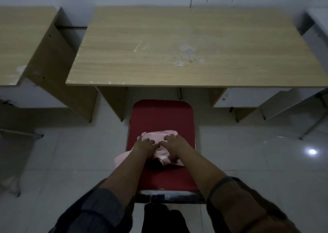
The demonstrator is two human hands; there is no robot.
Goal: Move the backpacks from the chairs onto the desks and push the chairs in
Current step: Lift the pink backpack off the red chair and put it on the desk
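Observation:
A red padded chair (pixel 162 115) stands in front of a light wooden desk (pixel 186 48), its seat pulled out from under the desktop. On the seat lies a small pink backpack (pixel 160 155), limp and crumpled. My left hand (pixel 144 145) and my right hand (pixel 174 143) both rest on top of the pink backpack, side by side, fingers pointing toward the desk. The fingers lie spread over the fabric; whether they grip it is unclear. The chair's backrest (pixel 168 196) is just below my forearms.
A second wooden desk (pixel 19 42) stands to the left, with a narrow gap between the two. Metal legs of other furniture show at the right (pixel 312 124) and left (pixel 21 135). A white wall runs behind the desks. The floor is pale tile.

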